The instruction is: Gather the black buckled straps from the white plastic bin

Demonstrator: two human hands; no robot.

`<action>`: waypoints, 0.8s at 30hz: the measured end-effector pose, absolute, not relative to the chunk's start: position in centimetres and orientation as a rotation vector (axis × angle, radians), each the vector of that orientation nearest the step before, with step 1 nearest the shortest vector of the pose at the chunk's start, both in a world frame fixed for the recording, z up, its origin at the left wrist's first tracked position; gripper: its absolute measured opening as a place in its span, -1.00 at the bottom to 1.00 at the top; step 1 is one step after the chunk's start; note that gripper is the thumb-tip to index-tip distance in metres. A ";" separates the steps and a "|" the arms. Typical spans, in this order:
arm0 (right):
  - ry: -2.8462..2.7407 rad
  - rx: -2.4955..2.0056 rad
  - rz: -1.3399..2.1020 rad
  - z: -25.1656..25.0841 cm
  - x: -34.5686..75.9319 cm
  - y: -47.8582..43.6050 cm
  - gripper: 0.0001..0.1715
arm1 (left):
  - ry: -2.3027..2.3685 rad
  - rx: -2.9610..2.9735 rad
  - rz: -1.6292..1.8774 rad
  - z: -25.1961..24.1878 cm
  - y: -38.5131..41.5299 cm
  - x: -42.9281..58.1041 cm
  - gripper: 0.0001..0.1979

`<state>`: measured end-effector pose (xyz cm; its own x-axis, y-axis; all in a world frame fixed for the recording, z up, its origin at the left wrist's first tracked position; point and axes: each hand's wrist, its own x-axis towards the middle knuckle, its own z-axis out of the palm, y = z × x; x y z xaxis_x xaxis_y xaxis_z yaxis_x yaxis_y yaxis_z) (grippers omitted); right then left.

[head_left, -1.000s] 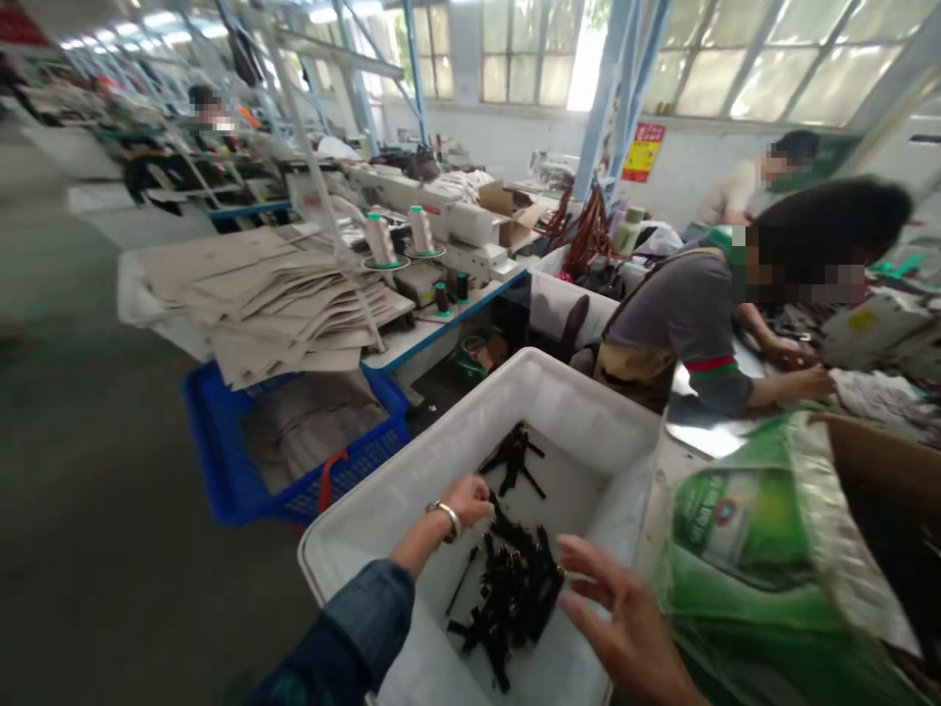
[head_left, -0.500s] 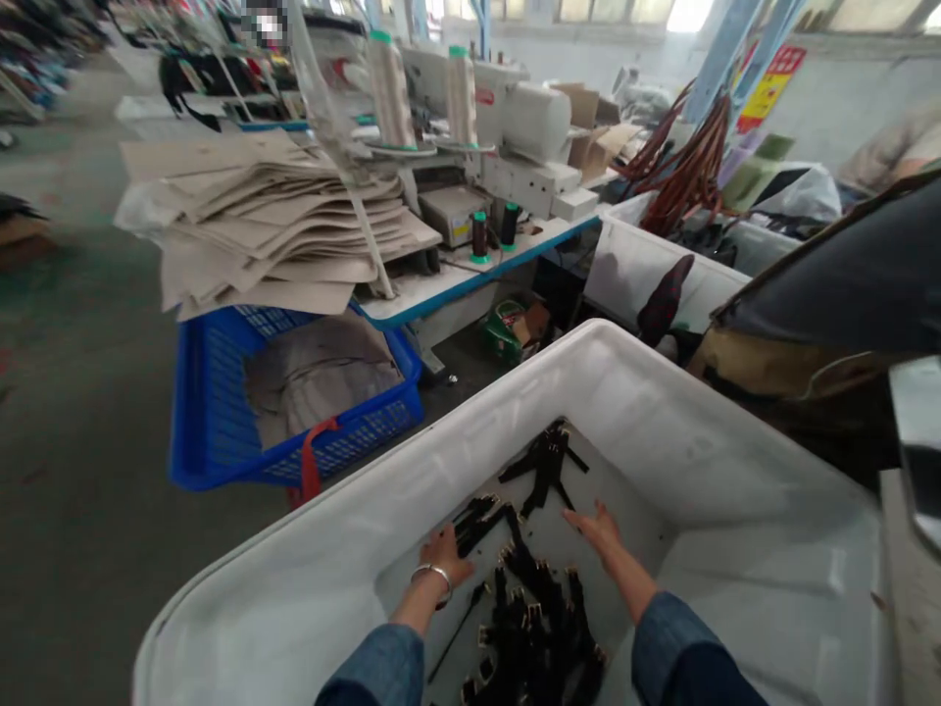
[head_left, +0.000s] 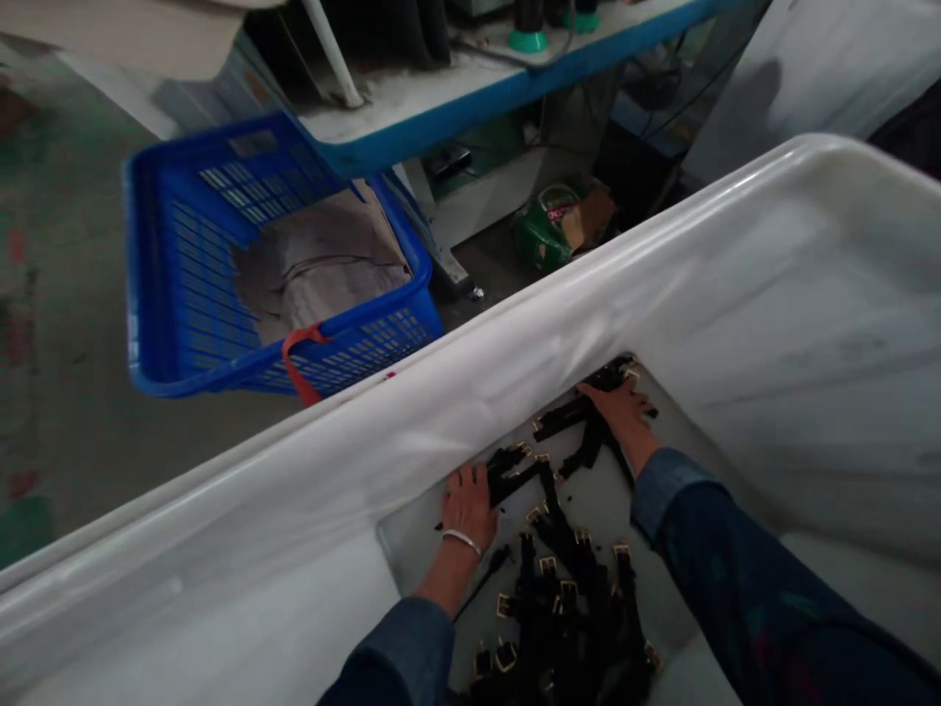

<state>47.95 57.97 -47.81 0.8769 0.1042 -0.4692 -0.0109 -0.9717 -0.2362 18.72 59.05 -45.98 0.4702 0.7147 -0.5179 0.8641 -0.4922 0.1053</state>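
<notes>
Fingers of the left hand (head_left: 467, 502) lie spread and flat on the smooth floor of the white plastic tub (head_left: 559, 324), tips touching a black strap; the right hand (head_left: 623, 412) reaches further in, fingers spread loosely over more straps, whether gripping I cannot tell; the black straps (head_left: 563, 598), matte with squarish gold buckles, heap between both denim sleeves; beyond the rim sits a blue mesh basket (head_left: 183, 255).

A white bin (head_left: 735, 294) carries black straps (head_left: 566, 588) with gold buckles, heaped on its bottom. Beyond the bin, a blue basket (head_left: 169, 294) and a green packet (head_left: 551, 221) sit on the floor (head_left: 74, 441), under the desk (head_left: 456, 108).
</notes>
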 end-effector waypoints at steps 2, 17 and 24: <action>-0.025 -2.863 0.612 -49.2 47.7 58.9 0.32 | 1.297 2.389 -0.598 -46.8 58.6 18.8 -0.50; -0.762 -2.747 0.638 -48.2 44.3 44.0 -0.35 | 1.463 2.187 -0.667 -45.9 53.4 15.4 -0.66; -0.768 -2.624 0.934 -45.6 36.6 35.3 -0.47 | 1.641 1.852 -0.668 -43.1 45.9 11.0 -0.55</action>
